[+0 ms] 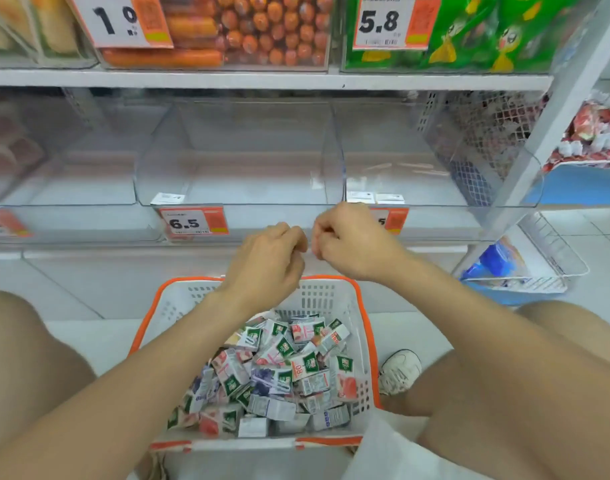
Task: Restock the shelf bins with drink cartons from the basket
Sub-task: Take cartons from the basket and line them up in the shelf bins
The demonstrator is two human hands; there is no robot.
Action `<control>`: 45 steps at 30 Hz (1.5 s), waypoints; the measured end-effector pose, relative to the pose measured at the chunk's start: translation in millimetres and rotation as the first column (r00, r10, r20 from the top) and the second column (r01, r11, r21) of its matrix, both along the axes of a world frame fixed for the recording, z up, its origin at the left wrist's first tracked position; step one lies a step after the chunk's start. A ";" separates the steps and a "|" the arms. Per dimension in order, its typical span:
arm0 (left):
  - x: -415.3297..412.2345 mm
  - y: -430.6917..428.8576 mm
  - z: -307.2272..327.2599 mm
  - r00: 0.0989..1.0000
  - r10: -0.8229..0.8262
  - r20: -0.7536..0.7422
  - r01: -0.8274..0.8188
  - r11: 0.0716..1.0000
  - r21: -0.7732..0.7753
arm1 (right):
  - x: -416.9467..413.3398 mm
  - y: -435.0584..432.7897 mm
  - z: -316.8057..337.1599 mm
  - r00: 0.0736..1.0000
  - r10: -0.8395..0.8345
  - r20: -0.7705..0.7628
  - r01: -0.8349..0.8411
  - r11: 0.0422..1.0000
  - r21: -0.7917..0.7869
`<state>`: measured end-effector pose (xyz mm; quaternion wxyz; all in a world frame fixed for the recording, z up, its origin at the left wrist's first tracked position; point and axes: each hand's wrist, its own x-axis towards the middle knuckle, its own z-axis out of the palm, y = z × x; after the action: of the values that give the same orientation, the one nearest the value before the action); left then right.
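Item one, the shelf (262, 79): we find its clear bins directly beyond the basket and above it. The middle bin (234, 188) and the right bin (417, 188) show no stock through their front walls. Item two, the basket (324, 299): white perforated plastic with an orange rim, set on the floor between our knees and serving as our reference for all that follows. Item three, the left hand (268, 258) and right hand (348, 240): both are raised over the far edge of the basket, knuckles almost meeting. Each grip is narrow, the fingers curled inward, and no carton shows in either. Item four, the drink cartons (279, 372): many small cartons heaped loose inside the basket, lying at all angles, some pink-printed, some purple, most with a green badge. We judge each to be light and fairly stiff along its flat faces, though the card would dent under a hard squeeze and the coated surface may be a little slick. We would take hold across two opposite broad faces, thumb against fingers, and could gather several at once. Item five, the price tag (189, 221) marked 6.5: beyond the basket, under the middle bin.
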<state>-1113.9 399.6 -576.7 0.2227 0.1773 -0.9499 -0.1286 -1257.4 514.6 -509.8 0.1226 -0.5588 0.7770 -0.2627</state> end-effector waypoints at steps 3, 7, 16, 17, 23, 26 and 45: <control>30.5 -9.2 -38.1 0.966 0.007 0.260 -0.047 0.987 0.150 | 33.9 -7.7 -46.2 0.978 0.205 -0.034 -0.188 0.941 0.280; 55.9 -17.8 -85.0 0.832 -0.060 0.551 -0.104 0.960 0.262 | 50.6 -14.9 -111.2 0.948 0.315 -0.045 -0.252 0.829 0.499; 67.5 0.9 -163.4 0.646 -0.255 0.719 -0.179 0.865 0.468 | 29.3 -3.5 -233.6 0.945 0.326 -0.019 -0.204 0.635 0.745; 67.7 4.9 -169.1 0.633 -0.279 0.722 -0.180 0.854 0.488 | 31.2 1.9 -242.4 0.942 0.336 0.017 -0.228 0.599 0.768; 70.1 14.0 -187.8 0.622 -0.269 0.735 -0.191 0.858 0.476 | 45.5 21.7 -269.1 0.878 0.470 -0.086 -0.247 0.601 0.760; 70.4 9.7 -185.1 0.627 -0.252 0.737 -0.195 0.865 0.462 | 45.5 20.2 -264.8 0.877 0.451 -0.165 -0.185 0.633 0.752; 86.0 -25.4 -39.5 0.934 0.313 0.172 -0.184 0.010 0.983 | 31.6 -29.3 -84.2 0.894 -0.025 0.448 -0.026 0.994 0.107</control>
<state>-1027.9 374.2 -616.3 0.1046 0.4381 -0.5443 -0.7077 -1225.8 485.4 -594.0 0.3289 -0.4759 0.7409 -0.3411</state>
